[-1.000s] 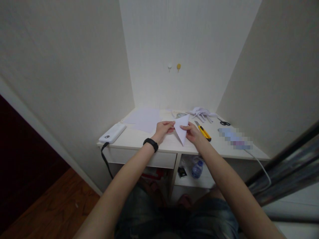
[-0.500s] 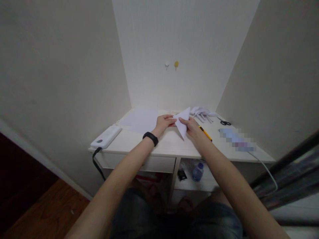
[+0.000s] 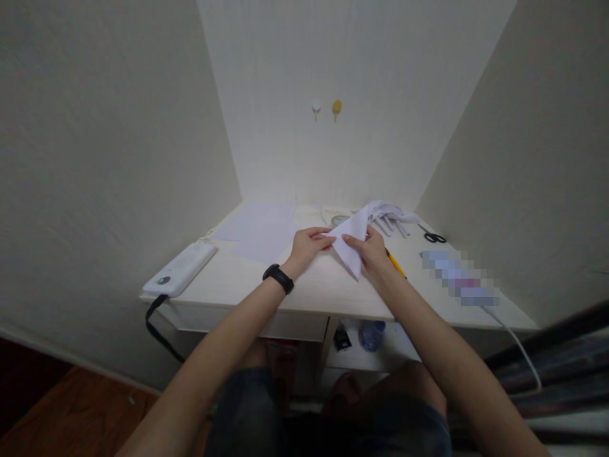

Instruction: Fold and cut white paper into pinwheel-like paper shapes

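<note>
A folded white sheet of paper (image 3: pixel 353 238), roughly triangular, is held above the white desk (image 3: pixel 295 289). My right hand (image 3: pixel 371 249) grips its right side, thumb on the near face and the other fingers behind it. At the paper's left corner, my left hand (image 3: pixel 310 244) pinches the edge between thumb and fingers. A black watch (image 3: pixel 278 278) is on my left wrist. The yellow utility knife (image 3: pixel 396 264) lies just right of my right hand, partly covered by it.
Flat white sheets (image 3: pixel 261 228) lie at the back left. Crumpled and rolled paper (image 3: pixel 387 212) sits at the back right, near black scissors (image 3: pixel 434 237). A white power bank-like box (image 3: pixel 183 270) stands at the left edge. Below is a shelf with a bottle (image 3: pixel 371 335).
The head view has shifted slightly. The paper is turned a little, showing more of its face, and a round object behind it has come into view. Both hands keep hold of it.
</note>
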Tool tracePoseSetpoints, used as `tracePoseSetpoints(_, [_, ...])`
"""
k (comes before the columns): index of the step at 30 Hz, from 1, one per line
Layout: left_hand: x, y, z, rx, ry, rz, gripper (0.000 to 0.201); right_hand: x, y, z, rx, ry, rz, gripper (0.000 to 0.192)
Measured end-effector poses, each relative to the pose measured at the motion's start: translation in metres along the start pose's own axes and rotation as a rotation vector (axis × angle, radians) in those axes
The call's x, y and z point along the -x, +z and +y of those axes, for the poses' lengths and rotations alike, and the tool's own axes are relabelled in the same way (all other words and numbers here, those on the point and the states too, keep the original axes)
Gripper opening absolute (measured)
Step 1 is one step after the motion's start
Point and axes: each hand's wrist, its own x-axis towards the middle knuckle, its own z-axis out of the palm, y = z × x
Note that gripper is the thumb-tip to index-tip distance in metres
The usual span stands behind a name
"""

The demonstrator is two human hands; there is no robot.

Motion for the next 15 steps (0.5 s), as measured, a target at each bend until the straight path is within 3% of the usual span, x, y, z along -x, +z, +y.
tracePoseSetpoints(4, [0.0033, 0.0031, 0.0032, -0.091, 0.049, 0.068, 0.043, -0.0001, 0.0046, -0.0003, 0.01, -0.017, 0.05, 0.053])
tracePoseSetpoints(8, [0.0055, 0.0067, 0.0077, -0.151, 0.049, 0.146, 0.03, -0.0012, 0.0061, 0.0027, 0.007, -0.017, 0.077, 0.052])
tracePoseSetpoints(15, [0.0073, 0.0063, 0.0094, -0.181, 0.03, 0.148, 0.031, -0.001, 0.0082, 0.0065, 0.063, -0.021, 0.098, 0.052])
